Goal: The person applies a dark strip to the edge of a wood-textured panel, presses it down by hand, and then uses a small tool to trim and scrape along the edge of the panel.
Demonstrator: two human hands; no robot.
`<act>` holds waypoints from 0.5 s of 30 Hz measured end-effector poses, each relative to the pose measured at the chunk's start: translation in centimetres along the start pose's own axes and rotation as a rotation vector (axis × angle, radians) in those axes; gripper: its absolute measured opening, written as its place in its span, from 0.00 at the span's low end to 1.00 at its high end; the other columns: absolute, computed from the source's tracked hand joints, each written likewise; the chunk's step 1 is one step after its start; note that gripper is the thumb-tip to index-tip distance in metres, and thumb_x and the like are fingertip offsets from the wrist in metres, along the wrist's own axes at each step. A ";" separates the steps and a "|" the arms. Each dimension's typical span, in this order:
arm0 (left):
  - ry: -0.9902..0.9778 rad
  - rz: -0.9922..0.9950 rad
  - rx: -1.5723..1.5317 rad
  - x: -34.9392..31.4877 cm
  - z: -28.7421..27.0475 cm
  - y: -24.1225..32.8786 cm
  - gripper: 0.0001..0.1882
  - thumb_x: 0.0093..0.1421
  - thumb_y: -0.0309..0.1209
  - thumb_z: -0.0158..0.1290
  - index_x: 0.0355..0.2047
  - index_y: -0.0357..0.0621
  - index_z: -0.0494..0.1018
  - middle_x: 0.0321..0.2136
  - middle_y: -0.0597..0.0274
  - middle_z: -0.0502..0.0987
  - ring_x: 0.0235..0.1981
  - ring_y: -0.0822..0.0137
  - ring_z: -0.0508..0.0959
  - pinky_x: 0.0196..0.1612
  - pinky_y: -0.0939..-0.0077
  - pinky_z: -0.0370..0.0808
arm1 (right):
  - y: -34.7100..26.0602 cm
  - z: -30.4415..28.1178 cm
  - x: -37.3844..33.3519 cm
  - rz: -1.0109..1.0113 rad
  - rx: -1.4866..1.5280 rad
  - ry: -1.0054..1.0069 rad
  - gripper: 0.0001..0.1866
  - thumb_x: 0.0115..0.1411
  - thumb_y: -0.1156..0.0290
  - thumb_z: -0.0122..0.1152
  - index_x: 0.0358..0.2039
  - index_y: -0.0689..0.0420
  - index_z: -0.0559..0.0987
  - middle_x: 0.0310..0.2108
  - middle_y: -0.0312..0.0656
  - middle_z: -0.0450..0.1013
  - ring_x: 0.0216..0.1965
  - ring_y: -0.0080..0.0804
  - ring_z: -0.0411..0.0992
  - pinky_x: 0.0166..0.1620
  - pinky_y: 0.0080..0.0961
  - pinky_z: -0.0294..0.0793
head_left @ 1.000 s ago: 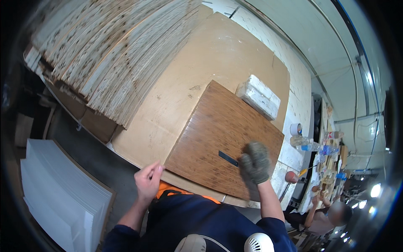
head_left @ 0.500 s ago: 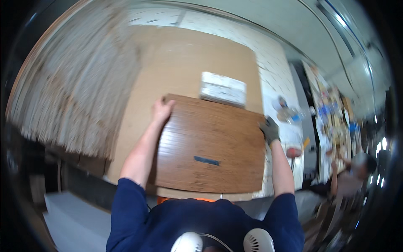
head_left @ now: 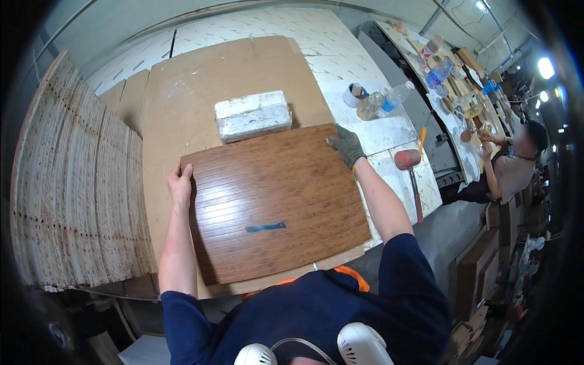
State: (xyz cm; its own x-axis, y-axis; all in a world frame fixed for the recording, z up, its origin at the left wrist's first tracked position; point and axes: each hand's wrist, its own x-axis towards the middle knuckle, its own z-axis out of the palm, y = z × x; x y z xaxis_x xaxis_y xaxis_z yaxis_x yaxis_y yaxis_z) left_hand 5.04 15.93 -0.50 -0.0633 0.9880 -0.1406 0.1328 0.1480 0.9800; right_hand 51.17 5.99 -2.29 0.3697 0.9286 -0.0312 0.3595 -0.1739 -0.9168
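Note:
A brown wood-grain panel (head_left: 298,188) with parallel grooves lies in front of me on cardboard. Bare, my left hand (head_left: 180,184) is closed over its left edge, near the far corner, the thumb on top. At the far right corner my right hand (head_left: 348,147), in a dark grey glove, grips the edge; its underside fingers are hidden. A small dark flat strip, perhaps a blade (head_left: 265,227), rests on the panel's near half. Just beyond the far edge sits a whitish block (head_left: 253,117) that looks wrapped in tape.
Many thin boards (head_left: 79,182) stand on edge at the left. Cardboard (head_left: 243,67) covers the table. To the right are a red-headed mallet (head_left: 409,160), a tape roll (head_left: 353,95) and plastic bottles (head_left: 394,99). Another person (head_left: 511,161) works at a cluttered side bench (head_left: 453,118).
My view has turned and sharpened, so the panel and block appear farther left and the side bench shows more. Both hands keep their places on the panel's edges.

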 end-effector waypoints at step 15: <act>0.015 -0.012 0.060 0.1 0.1 0.1 0.19 0.60 0.28 0.51 0.51 0.34 0.70 0.43 0.56 0.77 0.43 0.68 0.74 0.49 0.76 0.67 | 0.9 -0.2 0.6 0.051 -0.220 0.034 0.37 0.49 0.56 0.67 0.55 0.64 0.67 0.52 0.55 0.68 0.54 0.43 0.67 0.56 0.27 0.64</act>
State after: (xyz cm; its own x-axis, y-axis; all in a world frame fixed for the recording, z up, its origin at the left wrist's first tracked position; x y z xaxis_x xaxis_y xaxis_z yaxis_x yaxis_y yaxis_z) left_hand 5.11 16.02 -0.41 -0.0798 0.9855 -0.1496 0.1906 0.1624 0.9681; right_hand 51.88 6.37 -3.10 0.4199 0.9057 -0.0582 0.5167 -0.2913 -0.8051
